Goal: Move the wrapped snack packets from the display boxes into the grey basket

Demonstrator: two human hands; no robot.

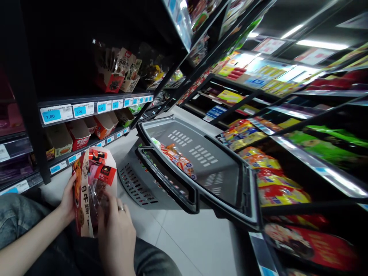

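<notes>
My left hand (68, 199) grips the side of an open cardboard display box (85, 197) of snack packets, holding it tilted above my lap. Printed food and dark characters cover the box's outside. Inside lie small snack packets (105, 174) with red tops and clear lower wrapping. My right hand (119, 230), wearing a ring, reaches into the box with bent fingers pressed on the clear part of the packets. Its fingertips are partly hidden and a little blurred.
A grey shopping basket (163, 188) with black handles stands on the tiled floor (184, 237), holding colourful snack bags (181, 159). To the left, a shelf (97, 105) with price tags carries several open snack boxes (79, 134). Shelves of bagged goods (276, 180) line the right.
</notes>
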